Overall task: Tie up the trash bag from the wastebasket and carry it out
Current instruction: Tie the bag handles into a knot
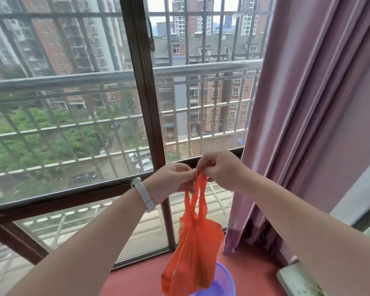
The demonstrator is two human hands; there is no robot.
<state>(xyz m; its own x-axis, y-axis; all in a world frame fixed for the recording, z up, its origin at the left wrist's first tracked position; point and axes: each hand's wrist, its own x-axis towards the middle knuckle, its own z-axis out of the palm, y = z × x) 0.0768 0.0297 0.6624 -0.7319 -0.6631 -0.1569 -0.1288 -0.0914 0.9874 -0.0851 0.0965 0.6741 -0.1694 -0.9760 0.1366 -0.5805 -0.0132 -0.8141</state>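
1. Head view: an orange trash bag [195, 251] hangs in the air in front of a large barred window [77, 116], held up by both hands at chest height.
2. The left hand [172, 180] is closed in a pinch, thumb and fingers pressed together on the top of one of the bag's handle loops [198, 189].
3. The right hand [221, 168] is likewise closed in a pinch on the handle tops, its fingertips just beside those of the left hand, nearly touching.
4. The loops run down from the two hands as thin twisted strips and meet at the bag's gathered neck; no finished knot can be made out.
5. The bag's body hangs below the neck, crumpled and partly filled, its lower end reaching the bottom edge of the picture.
6. A purple wastebasket [223, 280] with a mesh wall stands on the red floor [137, 280] directly under the bag, partly hidden behind it.
7. A white watch [142, 194] sits on the left wrist.
8. A mauve curtain [308, 103] hangs at the right of the window, its hem reaching the floor near the wastebasket.
9. Through the glass appear apartment blocks, trees and parked cars far below.
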